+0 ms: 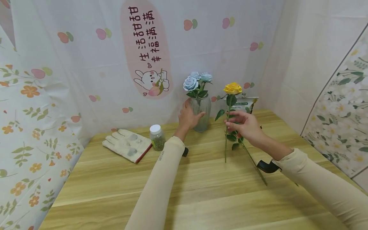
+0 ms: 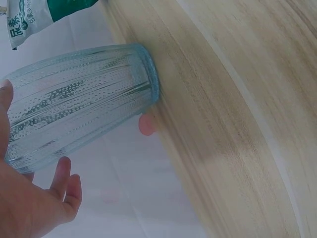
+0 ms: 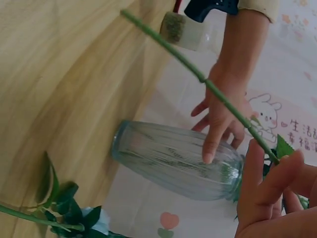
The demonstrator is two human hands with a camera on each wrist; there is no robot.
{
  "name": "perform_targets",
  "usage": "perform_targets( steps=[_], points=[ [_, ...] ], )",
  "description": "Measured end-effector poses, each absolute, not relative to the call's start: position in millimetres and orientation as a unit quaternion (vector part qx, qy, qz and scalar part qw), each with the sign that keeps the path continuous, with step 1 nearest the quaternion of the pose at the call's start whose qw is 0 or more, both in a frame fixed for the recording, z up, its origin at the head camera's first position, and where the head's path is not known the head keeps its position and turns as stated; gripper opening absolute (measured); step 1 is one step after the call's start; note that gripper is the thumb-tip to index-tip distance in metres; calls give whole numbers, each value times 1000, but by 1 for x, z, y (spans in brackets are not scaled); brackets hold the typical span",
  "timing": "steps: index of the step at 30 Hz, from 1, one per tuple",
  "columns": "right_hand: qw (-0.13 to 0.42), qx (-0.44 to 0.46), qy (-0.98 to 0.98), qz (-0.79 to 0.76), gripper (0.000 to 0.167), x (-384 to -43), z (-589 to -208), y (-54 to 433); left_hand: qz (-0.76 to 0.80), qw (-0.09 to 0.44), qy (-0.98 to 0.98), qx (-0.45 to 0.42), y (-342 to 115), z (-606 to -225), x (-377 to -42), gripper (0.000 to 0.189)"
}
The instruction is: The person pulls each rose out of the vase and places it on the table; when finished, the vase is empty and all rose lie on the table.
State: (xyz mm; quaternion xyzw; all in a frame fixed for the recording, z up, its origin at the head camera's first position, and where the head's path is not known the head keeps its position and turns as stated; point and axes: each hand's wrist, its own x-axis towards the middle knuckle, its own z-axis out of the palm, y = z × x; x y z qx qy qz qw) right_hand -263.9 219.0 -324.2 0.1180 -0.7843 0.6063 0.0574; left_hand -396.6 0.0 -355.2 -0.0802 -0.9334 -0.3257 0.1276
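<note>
A ribbed clear glass vase [image 1: 202,119] stands upright at the table's back edge, with three light-blue roses [image 1: 191,83] in it. My left hand [image 1: 188,117] holds the vase from the left, the thumb across its front; in the left wrist view two fingers stand off the glass. To the right, my right hand [image 1: 244,125] pinches the green stem of a yellow rose [image 1: 233,88], which is upright with its bloom at the top. In the right wrist view, that stem [image 3: 218,91] passes in front of the left forearm and hand.
Under the right hand, more stems [image 1: 256,166] lie on the table [image 1: 201,185]; a pale rose [image 3: 101,220] shows there in the right wrist view. A printed packet [image 1: 244,103] stands behind. Left of the vase are a white-capped jar [image 1: 157,140] and a work glove [image 1: 127,145].
</note>
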Motion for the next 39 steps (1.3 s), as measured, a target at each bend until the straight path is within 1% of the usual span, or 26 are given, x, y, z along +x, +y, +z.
perform_targets(
  steps=[4,10,18,24,39],
  points=[
    [27,102,-795,597,49,-263,-329,221,-332,131,-930,-83,-1,-356,-397,97],
    [-20,112,-804,584,53,-265,-344,224,-334,129,-930,-84,-2,-356,-397,97],
    [-41,109,-815,568,67,-268,-360,225,-337,128,-929,-86,-2,-355,-395,97],
    [-51,97,-822,558,63,-271,-369,226,-334,129,-930,-86,-1,-355,-395,97],
    [-143,37,-829,539,67,-275,-384,223,-328,126,-933,-82,-1,-355,-394,98]
  ],
)
